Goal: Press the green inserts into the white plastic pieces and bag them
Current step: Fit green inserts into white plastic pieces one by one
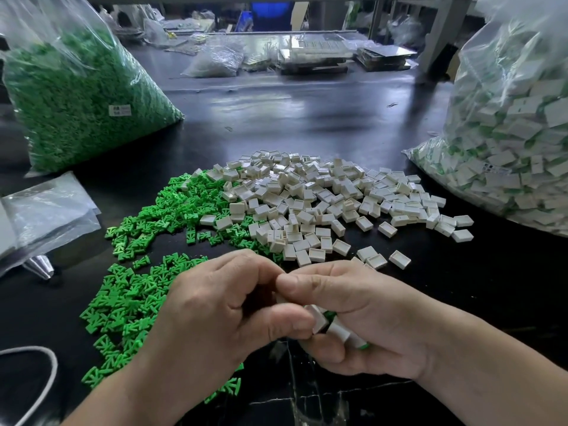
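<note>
A heap of loose green inserts [135, 290] spreads over the left half of the black table [461, 287]. Beside it to the right lies a heap of small white plastic pieces [322, 204]. My left hand [221, 309] and my right hand [368, 315] meet low in the middle, fingertips touching. The left thumb and fingers pinch a white piece [318, 318]. The right hand's curled fingers cradle several white pieces [341, 332], one showing a green edge [364, 345]. What the fingertips hold between them is hidden.
A large clear bag of green inserts [76, 99] stands at the back left. Another clear bag, filled with white pieces showing green [507, 142], stands at the right. Flat empty bags [43, 210] lie at the left edge, a white cord [46, 376] at the bottom left.
</note>
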Motion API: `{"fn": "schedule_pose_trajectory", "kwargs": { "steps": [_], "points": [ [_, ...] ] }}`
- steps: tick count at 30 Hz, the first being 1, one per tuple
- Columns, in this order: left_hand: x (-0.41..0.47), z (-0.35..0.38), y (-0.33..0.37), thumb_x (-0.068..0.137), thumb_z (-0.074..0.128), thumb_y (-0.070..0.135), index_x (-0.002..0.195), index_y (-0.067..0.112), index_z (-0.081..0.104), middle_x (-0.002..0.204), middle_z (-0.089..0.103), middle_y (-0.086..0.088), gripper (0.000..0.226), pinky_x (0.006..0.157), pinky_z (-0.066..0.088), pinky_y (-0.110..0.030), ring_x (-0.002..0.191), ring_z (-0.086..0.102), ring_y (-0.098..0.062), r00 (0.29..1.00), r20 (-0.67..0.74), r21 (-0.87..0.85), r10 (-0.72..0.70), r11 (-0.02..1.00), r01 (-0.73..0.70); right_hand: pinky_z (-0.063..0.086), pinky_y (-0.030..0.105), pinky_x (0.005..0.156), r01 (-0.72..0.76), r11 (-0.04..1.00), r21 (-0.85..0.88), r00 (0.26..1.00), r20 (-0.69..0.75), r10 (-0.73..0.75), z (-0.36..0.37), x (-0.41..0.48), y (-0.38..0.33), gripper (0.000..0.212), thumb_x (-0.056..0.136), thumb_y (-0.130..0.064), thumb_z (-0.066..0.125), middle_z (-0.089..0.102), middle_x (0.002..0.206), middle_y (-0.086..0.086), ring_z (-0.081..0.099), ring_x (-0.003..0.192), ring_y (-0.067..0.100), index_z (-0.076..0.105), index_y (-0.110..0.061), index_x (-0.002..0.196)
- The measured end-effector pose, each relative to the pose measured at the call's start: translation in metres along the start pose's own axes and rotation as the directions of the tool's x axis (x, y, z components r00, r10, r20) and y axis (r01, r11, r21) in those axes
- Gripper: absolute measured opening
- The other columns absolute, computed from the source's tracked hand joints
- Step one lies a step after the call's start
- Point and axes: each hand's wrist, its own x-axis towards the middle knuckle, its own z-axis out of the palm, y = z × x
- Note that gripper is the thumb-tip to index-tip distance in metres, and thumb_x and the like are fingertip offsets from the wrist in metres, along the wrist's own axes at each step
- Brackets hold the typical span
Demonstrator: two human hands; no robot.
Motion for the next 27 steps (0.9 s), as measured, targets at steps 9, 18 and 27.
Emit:
{"fn": "schedule_pose_trajectory", "kwargs": {
  "steps": [9, 18, 27],
  "points": [
    [-0.003, -0.001, -0.007, 0.08, 0.045, 0.078, 0.084, 0.039, 0.054, 0.073, 0.058, 0.013, 0.04, 0.055, 0.04, 0.0, 0.077, 0.058, 0.0, 0.986, -0.11, 0.101, -0.122, 0.986, 0.133, 0.035, 0.016, 0.034, 0.114, 0.993, 0.012, 0.99, -0.083, -0.113, 0.0, 0.0, 0.0, 0.017, 0.091, -0.029, 0.066, 0.066, 0.069, 0.003, 0.052, 0.042, 0.007, 0.062, -0.015, 0.083],
    [-0.005, -0.01, -0.029, 0.084, 0.051, 0.058, 0.1, 0.042, 0.065, 0.089, 0.055, 0.024, 0.027, 0.065, 0.044, -0.023, 0.079, 0.051, 0.003, 0.947, 0.045, 0.46, -0.319, 0.848, 0.264, 0.035, 0.019, 0.037, 0.217, 0.972, 0.093, 0.954, -0.232, -0.191, -0.01, -0.002, -0.002, 0.015, 0.084, -0.031, 0.077, 0.058, 0.069, 0.004, 0.048, 0.045, 0.011, 0.064, -0.023, 0.08],
    [-0.005, -0.005, -0.033, 0.086, 0.057, 0.052, 0.089, 0.039, 0.058, 0.087, 0.047, 0.022, 0.014, 0.063, 0.032, -0.017, 0.082, 0.046, 0.001, 0.942, 0.057, 0.522, -0.331, 0.814, 0.255, 0.038, 0.021, 0.037, 0.192, 0.979, 0.073, 0.934, -0.32, -0.16, -0.011, 0.002, -0.001, 0.008, 0.093, -0.013, 0.065, 0.062, 0.076, 0.008, 0.048, 0.05, 0.013, 0.069, -0.01, 0.1]
  ]
}}
